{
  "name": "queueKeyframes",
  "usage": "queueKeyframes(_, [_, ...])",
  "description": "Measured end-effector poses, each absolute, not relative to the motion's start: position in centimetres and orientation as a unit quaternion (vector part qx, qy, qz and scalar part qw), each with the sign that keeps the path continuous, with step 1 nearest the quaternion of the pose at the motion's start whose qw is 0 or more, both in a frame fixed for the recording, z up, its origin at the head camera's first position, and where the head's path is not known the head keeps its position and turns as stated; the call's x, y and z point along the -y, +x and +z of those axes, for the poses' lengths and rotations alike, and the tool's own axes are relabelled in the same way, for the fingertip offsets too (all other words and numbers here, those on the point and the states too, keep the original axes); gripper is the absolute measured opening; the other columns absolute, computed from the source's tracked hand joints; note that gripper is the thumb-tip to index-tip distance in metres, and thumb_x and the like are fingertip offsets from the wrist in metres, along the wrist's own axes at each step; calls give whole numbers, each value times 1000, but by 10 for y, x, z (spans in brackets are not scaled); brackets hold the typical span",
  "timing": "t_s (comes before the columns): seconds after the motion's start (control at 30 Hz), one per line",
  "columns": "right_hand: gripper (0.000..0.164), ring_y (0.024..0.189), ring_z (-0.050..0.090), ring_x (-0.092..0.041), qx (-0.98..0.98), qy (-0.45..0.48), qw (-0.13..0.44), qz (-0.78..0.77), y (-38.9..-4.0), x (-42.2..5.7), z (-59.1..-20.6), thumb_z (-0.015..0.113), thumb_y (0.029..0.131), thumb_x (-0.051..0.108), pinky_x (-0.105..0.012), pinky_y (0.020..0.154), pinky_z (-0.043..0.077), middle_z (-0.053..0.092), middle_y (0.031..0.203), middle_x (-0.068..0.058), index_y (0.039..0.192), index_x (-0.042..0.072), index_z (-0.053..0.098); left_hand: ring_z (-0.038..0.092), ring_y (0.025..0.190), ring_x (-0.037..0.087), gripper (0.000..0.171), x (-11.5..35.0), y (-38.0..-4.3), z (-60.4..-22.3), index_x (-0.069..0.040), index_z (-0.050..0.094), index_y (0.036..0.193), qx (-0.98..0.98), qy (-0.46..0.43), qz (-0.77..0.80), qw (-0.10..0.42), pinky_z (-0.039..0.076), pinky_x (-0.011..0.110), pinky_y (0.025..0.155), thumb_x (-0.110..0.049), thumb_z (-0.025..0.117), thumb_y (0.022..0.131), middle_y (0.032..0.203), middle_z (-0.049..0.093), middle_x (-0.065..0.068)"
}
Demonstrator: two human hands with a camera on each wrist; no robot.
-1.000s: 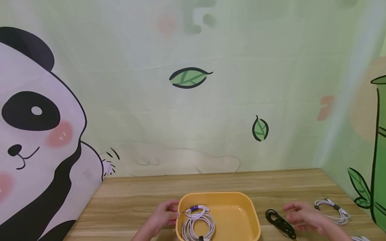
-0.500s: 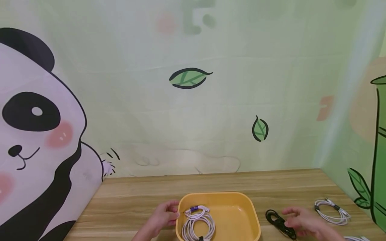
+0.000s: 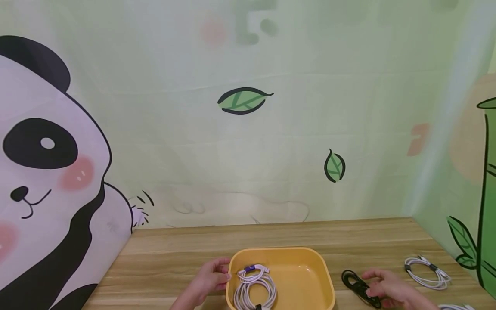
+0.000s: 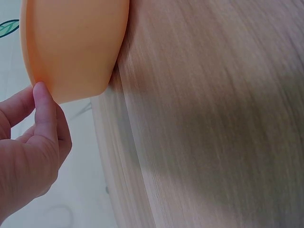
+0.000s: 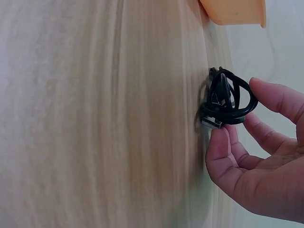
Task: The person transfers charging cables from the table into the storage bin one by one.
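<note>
A yellow plastic box [image 3: 300, 286] stands on the wooden table, with a coiled white USB cable [image 3: 244, 292] lying in its left part. My left hand [image 3: 211, 277] pinches the box's left rim; the left wrist view shows fingers on both sides of the box wall [image 4: 76, 52]. Right of the box lies a coiled black USB cable [image 3: 360, 290]. My right hand [image 3: 391, 290] holds its near end between thumb and fingers. In the right wrist view the black coil [image 5: 225, 114] sits between the fingertips, its metal plug beside one of them.
A coiled white cable [image 3: 441, 282] with black ties lies farther right on the table [image 3: 186, 241]. Part of another white cable [image 3: 457, 307] shows at the bottom edge. A printed backdrop [image 3: 271, 172] rises behind the table's far edge.
My right hand has come down and closed its fingers on the black cable, which lies in nearly the same spot. The left hand and box have stayed still.
</note>
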State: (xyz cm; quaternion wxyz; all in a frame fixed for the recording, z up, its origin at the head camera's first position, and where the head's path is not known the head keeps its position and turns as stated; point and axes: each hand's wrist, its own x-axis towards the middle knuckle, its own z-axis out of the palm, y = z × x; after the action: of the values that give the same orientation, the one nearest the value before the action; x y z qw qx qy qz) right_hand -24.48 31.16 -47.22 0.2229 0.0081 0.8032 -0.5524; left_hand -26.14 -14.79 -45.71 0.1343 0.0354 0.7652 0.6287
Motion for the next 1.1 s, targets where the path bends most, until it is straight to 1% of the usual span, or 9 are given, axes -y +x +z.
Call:
queueKeyframes(0.13, [54, 76, 51, -16, -792, 7, 231, -566, -245, -311, -472, 60, 77, 7, -29, 64, 47, 51, 93, -8, 121, -12, 35, 53, 74, 12, 47, 148, -262, -458, 11, 40, 123, -764, 37, 630, 134, 51, 24, 62, 5, 55, 79, 90, 48, 7])
queueKeyframes(0.33, [55, 75, 51, -15, -774, -11, 235, -588, -246, -310, -475, 55, 74, 1, -28, 64, 47, 50, 88, -5, 121, -16, 31, 53, 74, 12, 47, 148, -262, -458, 11, 41, 123, -765, 36, 629, 136, 51, 25, 62, 4, 56, 80, 91, 49, 8])
queueKeyframes(0.67, [56, 74, 51, -15, -771, -5, 222, -597, -247, -310, -473, 53, 72, 1, -29, 64, 46, 52, 85, -2, 120, -17, 31, 54, 75, 13, 45, 149, -263, -458, 9, 43, 123, -766, 33, 627, 141, 52, 25, 63, 4, 56, 80, 90, 49, 6])
queueKeyframes(0.93, [53, 78, 55, -13, -790, -15, 209, -577, -250, -313, -463, 55, 75, 6, -33, 67, 45, 58, 90, 4, 121, -14, 37, 54, 74, 13, 46, 150, -263, -459, 10, 42, 123, -766, 36, 628, 135, 52, 25, 62, 4, 56, 80, 90, 49, 6])
queueKeyframes(1.1, [53, 77, 56, -12, -782, -25, 215, -584, -251, -314, -457, 55, 75, 5, -33, 68, 46, 59, 93, 5, 121, -14, 38, 54, 75, 13, 46, 149, -263, -459, 9, 42, 123, -766, 35, 627, 140, 52, 25, 63, 3, 56, 80, 91, 49, 7])
